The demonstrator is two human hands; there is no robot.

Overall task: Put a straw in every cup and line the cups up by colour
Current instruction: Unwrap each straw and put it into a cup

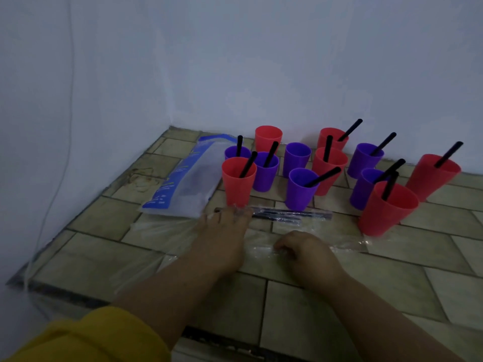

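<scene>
On tiled table (pixel 339 296), L hand (pixel 224 239) lying flat, straight fingertips pressing end of straw pack (pixel 290 214), R hand (pixel 307 253) curling fingers onto clear wrap (pixel 347 247) nearer the person, cups (pixel 237 186) standing just behind pack.

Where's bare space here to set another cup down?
Bare tiles: near right, beside the right hand, in front of the nearest red cup; far left, between wall and blue bag. Crowded: the cup cluster and the plastic wrap in front of it.
</scene>
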